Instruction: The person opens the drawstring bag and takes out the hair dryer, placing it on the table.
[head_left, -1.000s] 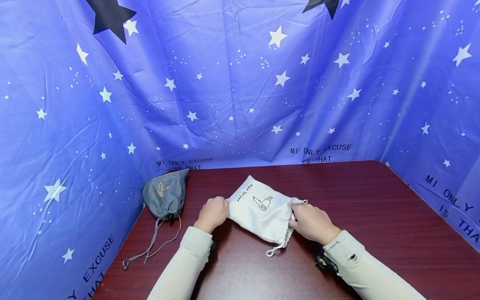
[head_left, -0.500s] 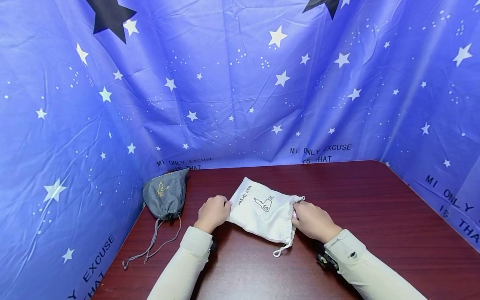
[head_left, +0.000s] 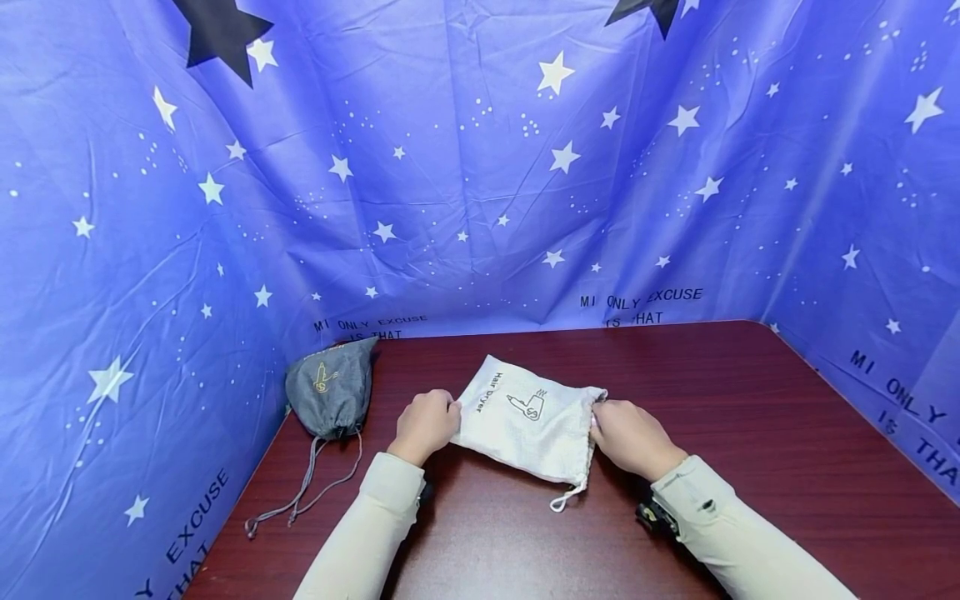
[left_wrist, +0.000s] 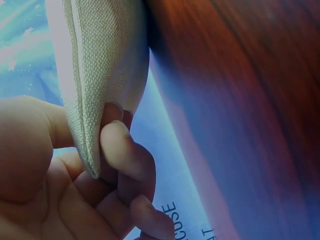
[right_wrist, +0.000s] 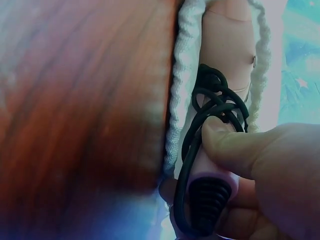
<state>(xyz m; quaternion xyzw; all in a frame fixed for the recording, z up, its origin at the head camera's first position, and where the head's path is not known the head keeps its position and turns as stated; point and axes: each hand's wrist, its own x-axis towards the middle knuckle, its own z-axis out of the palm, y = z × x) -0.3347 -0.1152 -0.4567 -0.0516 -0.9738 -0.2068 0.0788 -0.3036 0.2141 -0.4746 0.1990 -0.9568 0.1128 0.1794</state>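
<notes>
A white drawstring bag (head_left: 517, 442) printed "Hair Dryer" is stretched between my two hands over the table. My left hand (head_left: 426, 425) pinches its closed end; in the left wrist view the thumb and fingers (left_wrist: 120, 150) lie on either side of the seamed corner. At the bag's mouth, my right hand (head_left: 633, 437) grips the pink handle of a hair dryer (right_wrist: 207, 167). A black cord (right_wrist: 185, 185) is looped around that handle. The dryer's pale body extends into the bag, between the ruffled edges of the opening, and its far end is hidden.
To the left, a dark grey drawstring bag (head_left: 330, 396) with a gold hair dryer print lies near the table's back left edge, its cords (head_left: 307, 475) trailing forward. A blue starry curtain (head_left: 465, 167) surrounds the dark red wooden table (head_left: 750, 433).
My right hand has moved slightly right, and the mouth of the white bag has shifted right with it. The bag's closed end stays in my left hand.
</notes>
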